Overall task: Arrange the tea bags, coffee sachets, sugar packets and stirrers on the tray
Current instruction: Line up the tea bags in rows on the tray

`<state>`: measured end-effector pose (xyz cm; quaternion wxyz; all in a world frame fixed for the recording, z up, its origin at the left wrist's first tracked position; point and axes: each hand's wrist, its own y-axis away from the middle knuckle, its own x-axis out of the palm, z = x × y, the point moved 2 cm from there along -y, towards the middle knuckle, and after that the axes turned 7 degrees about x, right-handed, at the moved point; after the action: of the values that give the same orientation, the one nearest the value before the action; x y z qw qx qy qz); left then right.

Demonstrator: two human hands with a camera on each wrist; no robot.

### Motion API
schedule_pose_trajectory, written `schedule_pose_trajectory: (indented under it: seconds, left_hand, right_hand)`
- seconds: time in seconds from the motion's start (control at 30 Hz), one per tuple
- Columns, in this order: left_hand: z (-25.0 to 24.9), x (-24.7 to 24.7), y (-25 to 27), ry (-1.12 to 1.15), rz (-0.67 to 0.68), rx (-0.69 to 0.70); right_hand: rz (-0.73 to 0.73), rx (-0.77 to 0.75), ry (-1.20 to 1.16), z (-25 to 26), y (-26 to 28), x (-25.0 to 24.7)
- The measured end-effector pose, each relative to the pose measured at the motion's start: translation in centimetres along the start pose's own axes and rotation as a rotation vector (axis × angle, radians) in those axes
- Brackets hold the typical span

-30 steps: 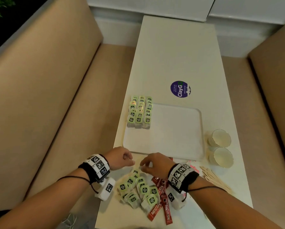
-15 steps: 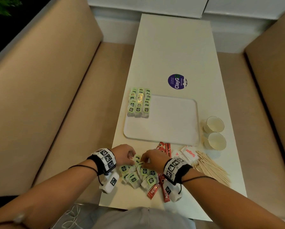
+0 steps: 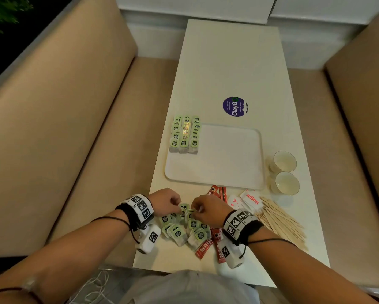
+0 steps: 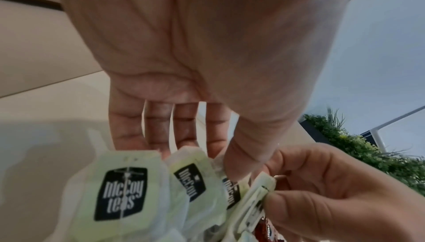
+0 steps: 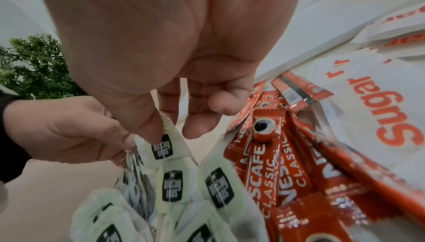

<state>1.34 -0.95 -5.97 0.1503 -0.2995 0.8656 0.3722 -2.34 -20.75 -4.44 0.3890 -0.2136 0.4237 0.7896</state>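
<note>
A loose pile of green-labelled tea bags (image 3: pixel 179 230) lies at the table's near edge. My left hand (image 3: pixel 176 205) and right hand (image 3: pixel 195 210) meet over its far side. The left hand (image 4: pixel 207 153) pinches a small bunch of tea bags (image 5: pixel 130 155). Thumb and forefinger of the right hand (image 5: pixel 170 129) pinch one tea bag (image 5: pixel 162 146). The white tray (image 3: pixel 228 163) lies beyond, with three rows of tea bags (image 3: pixel 185 134) at its far left corner. Red coffee sachets (image 3: pixel 205 249), sugar packets (image 3: pixel 251 198) and wooden stirrers (image 3: pixel 280 220) lie right of the pile.
Two paper cups (image 3: pixel 285 172) stand right of the tray. A purple round sticker (image 3: pixel 235 106) is on the table beyond it. Beige bench seats run along both long sides of the narrow white table (image 3: pixel 228 62).
Both hands have dropped from just in front of the tray onto the loose pile and closed on tea bags. The head view has tilted, so everything sits higher in the frame.
</note>
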Motion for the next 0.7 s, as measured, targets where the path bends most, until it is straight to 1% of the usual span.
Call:
schedule_pose_trajectory:
  seconds: [0.07,0.2,0.27,0.4,0.5,0.57,0.7]
  left_hand:
    - [0.0,-0.3,0.0,0.038,-0.032,-0.005]
    - [-0.7,-1.2,-0.1,0.139,-0.082,0.012]
    - [-0.8,-1.7,-0.3,0.244,-0.095,-0.001]
    - [-1.7,-2.7,-0.5,0.579,-0.124,-0.035]
    - [-2.8,-3.5,-0.6,0.805,-0.203,-0.049]
    - [-3.2,-4.0,-0.9,0.897,-0.227,-0.032]
    - [-3.9,-5.2,-1.2,0.953,-0.252,0.018]
  right_hand:
    - [-0.017,0.008,-0.039,-0.2,0.1,-0.3]
    - [-0.056,0.046,-0.202,-0.4,0.2,-1.4]
    - [-0.081,0.034,-0.265,-0.2,0.2,-2.1]
    - [-0.127,0.027,-0.413,0.6,-0.3,-3.5]
    - [-0.184,0.023,-0.511,1.0,-1.1,-4.7]
    - [-0.221,0.017,-0.543,1.2,-1.7,-5.4]
    - [-0.277,0.01,-0.605,1.3,-3.3,-6.4]
